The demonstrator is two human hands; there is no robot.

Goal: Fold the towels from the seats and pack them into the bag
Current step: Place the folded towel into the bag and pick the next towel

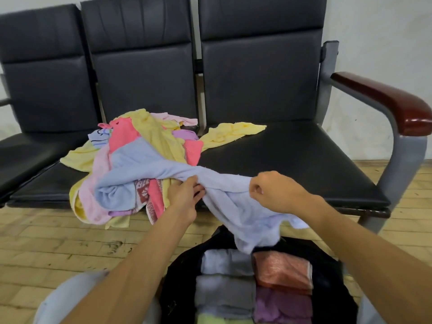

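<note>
L hand [187, 197] and R hand [273, 190] both grip the pale blue towel [233, 206], L apparently pinching. It trails from the towel pile [149, 136] on the seat [292, 155] at 10 o'clock. Bag [332, 288] w/ folded towels [224, 286] at 6 o'clock.

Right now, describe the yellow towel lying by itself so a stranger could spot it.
Find the row of black seats and take the rightmost, beside the red-brown armrest. At its back left lies a pale yellow towel, stretched out alone. The other yellow towels are tangled in the colourful heap on the middle seat.
</note>
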